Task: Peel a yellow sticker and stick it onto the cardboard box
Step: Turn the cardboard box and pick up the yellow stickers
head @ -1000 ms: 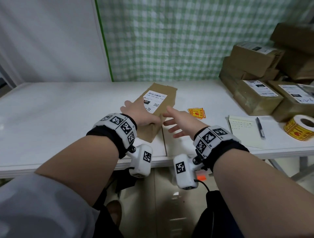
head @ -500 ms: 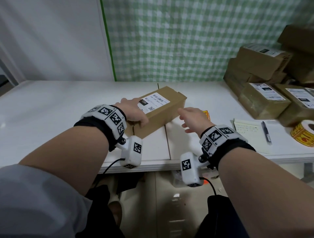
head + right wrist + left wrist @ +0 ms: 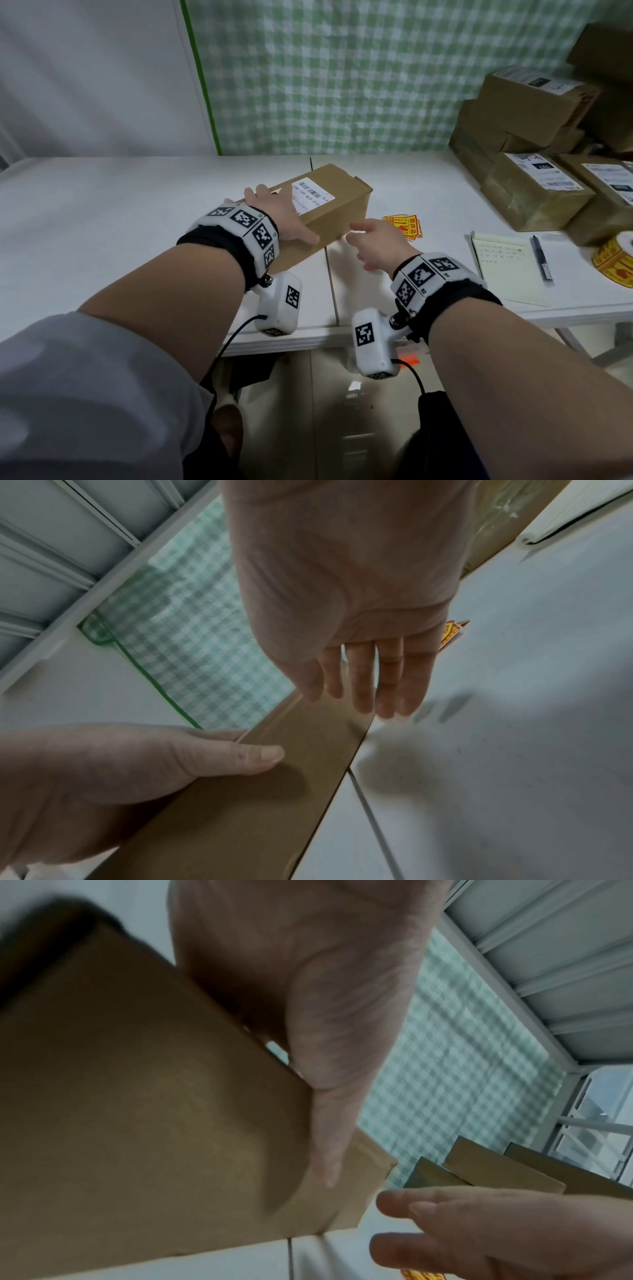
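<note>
A brown cardboard box [image 3: 337, 205] with a white shipping label [image 3: 312, 194] lies at an angle on the white table [image 3: 102, 222]. My left hand [image 3: 281, 216] holds its near end, fingers over the top and thumb [image 3: 240, 756] on the side face. My right hand [image 3: 376, 240] hovers open just right of the box, fingers straight [image 3: 377, 683], holding nothing. Yellow stickers [image 3: 406, 226] lie flat on the table just beyond the right hand; a corner of them [image 3: 450, 634] shows past the fingers in the right wrist view.
Several taped cardboard parcels [image 3: 534, 192] are stacked at the right. A notepad [image 3: 503, 267] with a pen [image 3: 541, 257] lies near the front right edge, beside a roll of yellow stickers [image 3: 616, 260]. A checked green curtain hangs behind.
The left hand has turned the box so its far end points to the back right. The right hand has come off the box's edge and shifted right, towards the yellow stickers.
</note>
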